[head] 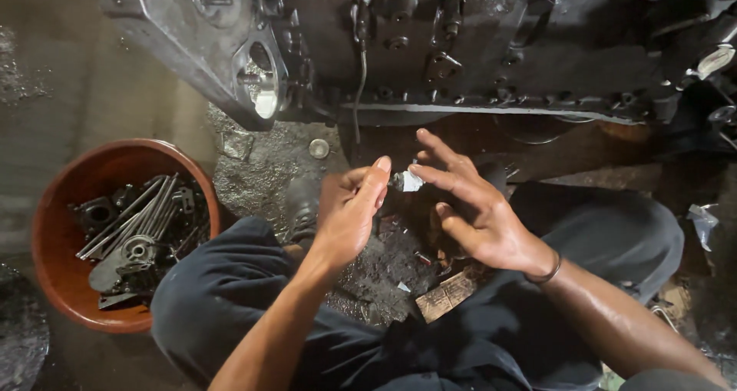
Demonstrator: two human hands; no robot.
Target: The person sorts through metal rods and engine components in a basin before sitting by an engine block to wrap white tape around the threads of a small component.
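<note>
My left hand [349, 211] is raised in front of me, fingers curled around a small grey-and-white metal part [405, 181] whose end pokes out between both hands. My right hand [468, 203] is right beside it with fingers spread apart, its fingertips close to the part; a dark band sits on that wrist. Both hands hover above my knees in dark trousers [230, 291]. A large greasy engine block [476, 46] fills the space ahead of my hands.
A round reddish-brown basin [57, 207] at my left holds long metal rods, a gear and several oily parts. Dark oily grit [269, 161] covers the ground below the block. A wood scrap [445, 295] lies between my legs.
</note>
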